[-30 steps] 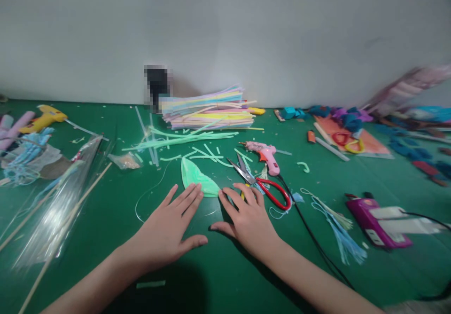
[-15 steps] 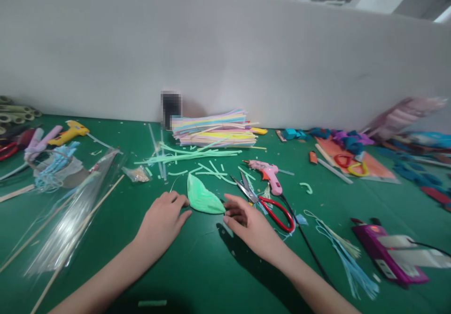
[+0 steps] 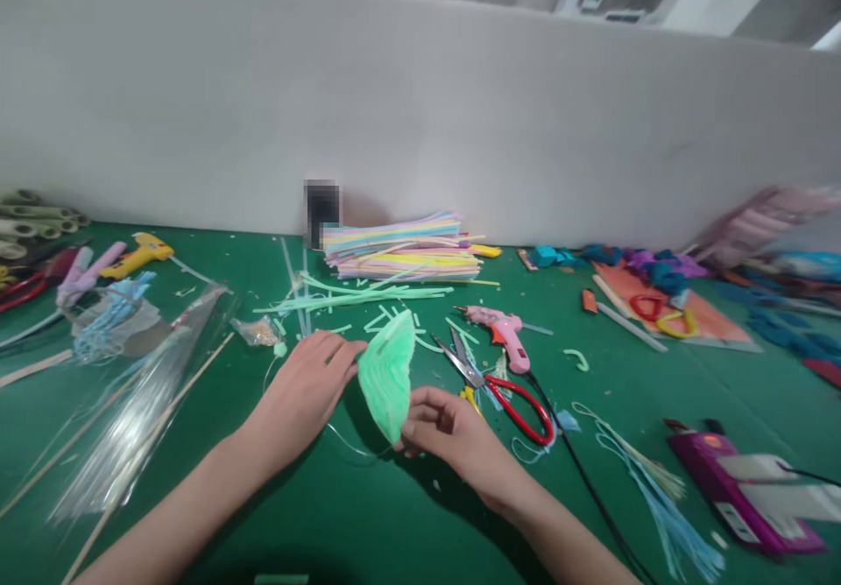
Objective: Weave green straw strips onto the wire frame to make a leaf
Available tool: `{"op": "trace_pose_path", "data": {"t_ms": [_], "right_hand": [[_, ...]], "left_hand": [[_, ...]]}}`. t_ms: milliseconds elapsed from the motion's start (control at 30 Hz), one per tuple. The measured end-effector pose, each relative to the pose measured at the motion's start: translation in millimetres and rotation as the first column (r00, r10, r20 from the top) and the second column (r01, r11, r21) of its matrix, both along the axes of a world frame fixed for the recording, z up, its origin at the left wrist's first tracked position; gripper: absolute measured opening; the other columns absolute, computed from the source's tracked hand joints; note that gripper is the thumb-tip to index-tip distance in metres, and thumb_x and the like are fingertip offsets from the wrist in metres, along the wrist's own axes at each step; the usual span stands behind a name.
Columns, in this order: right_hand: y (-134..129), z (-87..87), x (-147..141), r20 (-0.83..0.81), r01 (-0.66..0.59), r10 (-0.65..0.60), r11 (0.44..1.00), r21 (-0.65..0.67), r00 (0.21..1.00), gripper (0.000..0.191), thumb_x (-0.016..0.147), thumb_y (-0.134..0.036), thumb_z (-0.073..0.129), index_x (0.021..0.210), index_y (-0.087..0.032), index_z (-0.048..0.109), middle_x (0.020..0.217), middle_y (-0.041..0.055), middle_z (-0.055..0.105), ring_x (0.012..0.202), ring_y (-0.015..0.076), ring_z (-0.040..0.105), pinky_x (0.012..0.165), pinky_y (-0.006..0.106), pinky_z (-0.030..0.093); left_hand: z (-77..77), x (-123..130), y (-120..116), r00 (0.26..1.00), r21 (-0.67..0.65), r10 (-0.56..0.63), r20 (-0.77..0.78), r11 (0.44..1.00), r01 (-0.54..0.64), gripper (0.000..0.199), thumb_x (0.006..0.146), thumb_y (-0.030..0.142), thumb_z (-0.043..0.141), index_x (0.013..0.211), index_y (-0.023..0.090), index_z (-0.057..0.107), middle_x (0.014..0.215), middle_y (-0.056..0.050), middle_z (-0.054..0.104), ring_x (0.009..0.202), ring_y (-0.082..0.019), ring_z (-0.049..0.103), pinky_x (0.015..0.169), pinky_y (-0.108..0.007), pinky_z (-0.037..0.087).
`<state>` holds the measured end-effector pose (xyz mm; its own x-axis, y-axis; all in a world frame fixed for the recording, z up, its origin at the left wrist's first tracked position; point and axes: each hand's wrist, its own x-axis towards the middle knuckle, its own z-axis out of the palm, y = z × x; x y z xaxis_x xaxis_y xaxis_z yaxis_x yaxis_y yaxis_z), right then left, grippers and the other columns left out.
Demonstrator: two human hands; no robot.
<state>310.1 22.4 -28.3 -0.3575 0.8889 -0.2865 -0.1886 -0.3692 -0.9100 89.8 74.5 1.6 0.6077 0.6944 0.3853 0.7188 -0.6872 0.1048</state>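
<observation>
- Our right hand [image 3: 453, 432] pinches the lower tip of the green leaf-shaped piece [image 3: 387, 375] between thumb and bent fingers.
- Our left hand [image 3: 312, 379] is curled, fingertips at the piece's upper left edge; we cannot tell whether they grip it, the thumb being hidden.
- The piece is tilted up between our hands, over the middle of the worktop [image 3: 420, 515].
- Green surface shows between our forearms, giving us room towards the near side.
- To the right, the room is tight: scissors [image 3: 519, 405] with red loop handles lie just beside our right hand, blades apart and pointing away from us.
- Beyond them, a pink glue gun [image 3: 503, 331] trails a black cord [image 3: 584, 471] past our right forearm.
- A smooth pale partition [image 3: 460, 112] bounds the far edge, with a bundle of pastel strips [image 3: 400, 252] lying near its foot.
- On our left, a glossy clear plastic sleeve [image 3: 124, 445] and thin wooden sticks [image 3: 158, 445] lie beside the forearm.
- The piece looks fuzzy, ridged in curved rows, with a rounded left side and pointed ends.
- Limp blue tassels [image 3: 676, 524] fan out beside a boxy purple device [image 3: 742, 489].
</observation>
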Motion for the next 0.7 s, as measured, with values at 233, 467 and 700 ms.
{"op": "trace_pose_path", "data": {"t_ms": [233,467,700], "right_hand": [[-9,3.7,-13,0.013,0.067,-0.069,0.993,0.095,0.998,0.03,0.073,-0.041,0.078,0.075,-0.019,0.058,0.063,-0.0052,0.056,0.059,0.0092,0.052,0.056,0.021,0.041],[-12,-3.8,-18,0.044,0.416,-0.423,0.903,0.109,0.905,0.037,0.069,-0.042,0.08,0.066,-0.02,0.051,0.06,-0.005,0.054,0.06,0.0116,0.053,0.062,0.026,0.048],[-12,-16.6,-26,0.073,0.399,-0.41,0.907,0.132,0.909,0.031,0.067,-0.043,0.08,0.069,-0.02,0.06,0.064,-0.0002,0.062,0.066,0.0181,0.059,0.069,0.033,0.052]], "left_hand": [[10.9,6,-10,0.983,0.147,-0.151,0.105,0.98,0.135,0.031,0.088,0.003,0.055,0.115,0.016,0.063,0.107,-0.01,0.065,0.117,-0.027,0.054,0.109,-0.052,0.038],[0.1,23,-30,0.904,0.231,-0.046,0.425,0.971,-0.059,0.031,0.083,0.005,0.067,0.111,0.018,0.065,0.105,-0.009,0.069,0.102,-0.022,0.063,0.089,-0.037,0.053],[-16.3,35,-32,0.933,-0.037,0.126,0.338,0.992,-0.121,0.008,0.092,0.021,0.059,0.091,0.023,0.067,0.091,0.0,0.077,0.126,-0.03,0.054,0.114,-0.064,0.021]]}}
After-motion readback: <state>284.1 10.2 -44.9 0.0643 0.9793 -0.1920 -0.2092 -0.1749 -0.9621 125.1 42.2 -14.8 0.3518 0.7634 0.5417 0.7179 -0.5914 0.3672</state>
